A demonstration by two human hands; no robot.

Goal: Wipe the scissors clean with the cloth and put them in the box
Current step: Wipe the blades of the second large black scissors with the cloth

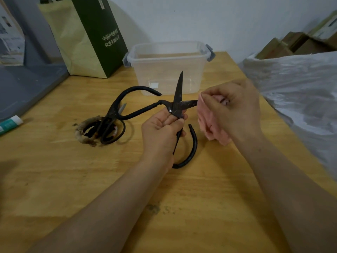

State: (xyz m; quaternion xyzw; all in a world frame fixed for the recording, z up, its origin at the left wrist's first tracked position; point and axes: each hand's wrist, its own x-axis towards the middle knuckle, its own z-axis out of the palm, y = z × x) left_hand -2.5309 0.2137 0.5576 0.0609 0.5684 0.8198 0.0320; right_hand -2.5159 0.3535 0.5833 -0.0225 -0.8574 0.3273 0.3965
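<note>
Gripping scissors [177,95] at pivot, left fingers [174,121] curled | right fingers [215,99] pinch cloth [207,123] over blade tip

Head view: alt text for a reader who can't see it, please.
A left hand holds large black scissors open near the pivot while the right hand pinches a pink cloth on one blade. A clear plastic box stands behind on the wooden table; other scissors lie at left.
</note>
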